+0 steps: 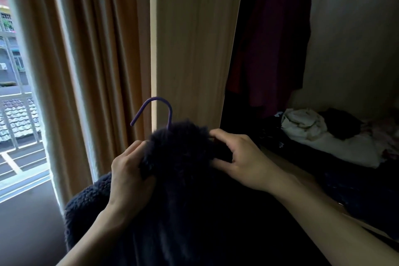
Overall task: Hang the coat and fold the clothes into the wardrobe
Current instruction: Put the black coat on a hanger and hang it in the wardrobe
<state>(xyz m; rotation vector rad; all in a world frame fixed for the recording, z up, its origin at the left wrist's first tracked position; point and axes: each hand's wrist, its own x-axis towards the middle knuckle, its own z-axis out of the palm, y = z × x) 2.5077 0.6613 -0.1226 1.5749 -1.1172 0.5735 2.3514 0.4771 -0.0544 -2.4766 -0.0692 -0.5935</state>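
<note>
A dark navy fleece coat [183, 190] fills the lower middle of the head view, held up in front of the wardrobe's pale wooden side panel [194, 49]. A purple hanger hook [158, 106] sticks up out of the coat's collar; the rest of the hanger is hidden inside the fabric. My left hand [129, 170] grips the coat's left shoulder. My right hand [239, 157] pinches the fabric at the right side of the collar. Inside the open wardrobe a pile of white and dark clothes [319, 134] lies on a shelf.
A dark red garment [274, 39] hangs inside the wardrobe above the pile. Tan curtains [97, 60] hang to the left of the panel, beside a bright window [15, 93] with a railing outside. The wardrobe interior is dim.
</note>
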